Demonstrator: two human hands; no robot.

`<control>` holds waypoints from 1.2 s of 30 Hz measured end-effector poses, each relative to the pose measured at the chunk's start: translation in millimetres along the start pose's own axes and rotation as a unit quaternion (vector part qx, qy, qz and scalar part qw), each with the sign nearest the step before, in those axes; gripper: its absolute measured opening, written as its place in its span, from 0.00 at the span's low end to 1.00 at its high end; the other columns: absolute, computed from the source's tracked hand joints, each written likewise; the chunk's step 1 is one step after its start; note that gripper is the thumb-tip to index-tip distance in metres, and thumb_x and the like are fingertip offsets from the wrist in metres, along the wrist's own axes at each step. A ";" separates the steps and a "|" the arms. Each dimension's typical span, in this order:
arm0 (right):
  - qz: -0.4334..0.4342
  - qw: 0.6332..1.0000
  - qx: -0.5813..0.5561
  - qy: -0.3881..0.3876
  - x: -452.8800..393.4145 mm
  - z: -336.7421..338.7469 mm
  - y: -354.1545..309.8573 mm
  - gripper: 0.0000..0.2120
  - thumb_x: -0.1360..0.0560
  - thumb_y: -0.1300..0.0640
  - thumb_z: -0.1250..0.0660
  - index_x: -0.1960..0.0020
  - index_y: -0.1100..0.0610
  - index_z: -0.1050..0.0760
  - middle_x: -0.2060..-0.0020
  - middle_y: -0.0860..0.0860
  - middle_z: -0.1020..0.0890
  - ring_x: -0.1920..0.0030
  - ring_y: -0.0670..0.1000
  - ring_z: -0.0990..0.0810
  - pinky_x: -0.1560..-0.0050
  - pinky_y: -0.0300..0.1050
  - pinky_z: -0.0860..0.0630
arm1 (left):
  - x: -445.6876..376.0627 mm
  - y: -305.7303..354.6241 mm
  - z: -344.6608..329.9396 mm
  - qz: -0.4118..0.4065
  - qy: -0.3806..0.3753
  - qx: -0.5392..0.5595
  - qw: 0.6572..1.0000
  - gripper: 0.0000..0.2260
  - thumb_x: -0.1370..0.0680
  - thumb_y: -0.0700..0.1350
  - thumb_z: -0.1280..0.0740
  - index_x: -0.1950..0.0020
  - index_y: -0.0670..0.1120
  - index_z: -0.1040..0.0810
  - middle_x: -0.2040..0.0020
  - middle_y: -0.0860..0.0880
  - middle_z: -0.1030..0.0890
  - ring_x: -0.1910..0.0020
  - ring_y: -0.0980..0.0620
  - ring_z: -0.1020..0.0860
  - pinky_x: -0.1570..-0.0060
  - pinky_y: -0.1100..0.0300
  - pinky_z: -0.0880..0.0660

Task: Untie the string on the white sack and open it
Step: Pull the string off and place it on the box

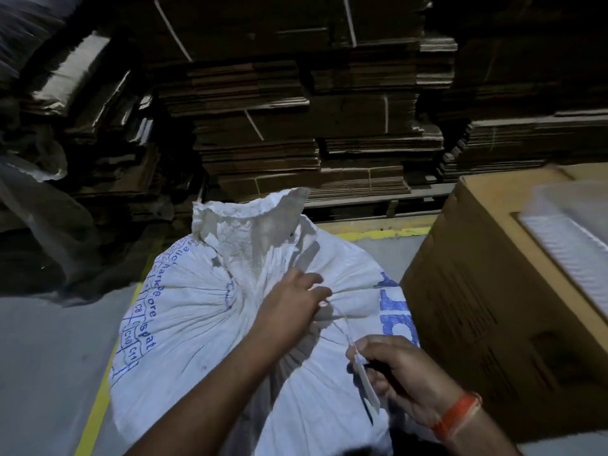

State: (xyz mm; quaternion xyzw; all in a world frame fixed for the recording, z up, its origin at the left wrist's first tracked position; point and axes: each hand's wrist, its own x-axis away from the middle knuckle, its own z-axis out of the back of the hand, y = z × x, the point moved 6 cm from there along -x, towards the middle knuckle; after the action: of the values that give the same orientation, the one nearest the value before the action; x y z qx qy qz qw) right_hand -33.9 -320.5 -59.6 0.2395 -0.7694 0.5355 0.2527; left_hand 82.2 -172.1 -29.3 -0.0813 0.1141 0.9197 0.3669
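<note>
A person's view looking down at a full white sack with blue printing, standing on a grey floor marked with yellow lines. The sack fills the middle of the picture, and its neck is gathered into a tight bunch, with the loose top fabric flaring upward above the tie. The left hand rests on the gathered neck, its fingers curled and pressing at the knot, though the exact grip on the knot is hidden by the hand itself. The right hand, nearer the viewer and wearing an orange thread band at the wrist, pinches the free end of a thin white string between thumb and fingertips; the string runs taut from the neck to that pinch, with a flat tail hanging below. A large brown cardboard box stands just beside the sack on the right, and stacks of flattened cardboard fill the dim background.

The untying step appears to be in hand: the neck is cinched and the sack not yet open. The next move likely calls for steadying the neck with the left hand while the right draws the string end clear of the knot, then unwinding the loops before spreading the mouth
</note>
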 end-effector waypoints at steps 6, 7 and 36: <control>0.116 0.985 -0.111 0.064 44.3 74.4 -4.3 0.10 0.22 0.66 0.35 0.49 0.74 0.20 0.63 0.66 0.19 0.68 0.56 0.22 0.65 0.42 0.23 | -24.0 8.2 26.9 0.041 -0.047 -0.058 0.996 0.05 0.21 0.48 0.32 0.51 0.52 0.16 0.56 0.50 0.13 0.50 0.46 0.19 0.57 0.55 0.25; 0.127 0.981 -0.126 0.069 47.4 83.1 -1.7 0.11 0.22 0.65 0.33 0.47 0.74 0.20 0.57 0.69 0.17 0.59 0.60 0.19 0.54 0.49 0.21 | -24.2 14.8 30.1 0.052 -0.056 -0.045 0.996 0.06 0.18 0.49 0.35 0.46 0.52 0.19 0.54 0.50 0.13 0.50 0.45 0.18 0.58 0.55 0.26; 0.378 0.819 0.227 0.367 211.3 154.3 -152.3 0.07 0.23 0.58 0.27 0.59 0.53 0.15 0.64 0.48 0.13 0.61 0.48 0.17 0.54 0.43 0.22 | -129.6 200.2 153.1 -0.065 -0.010 0.242 0.968 0.03 0.23 0.49 0.23 0.53 0.51 0.12 0.62 0.54 0.12 0.65 0.64 0.14 0.58 0.67 0.19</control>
State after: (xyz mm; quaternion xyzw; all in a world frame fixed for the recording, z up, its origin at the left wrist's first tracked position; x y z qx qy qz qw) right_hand -117.1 -534.5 137.8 -0.2341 -0.5064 0.7965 0.2329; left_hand 26.3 -357.0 178.1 0.0119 0.3237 0.8397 0.4359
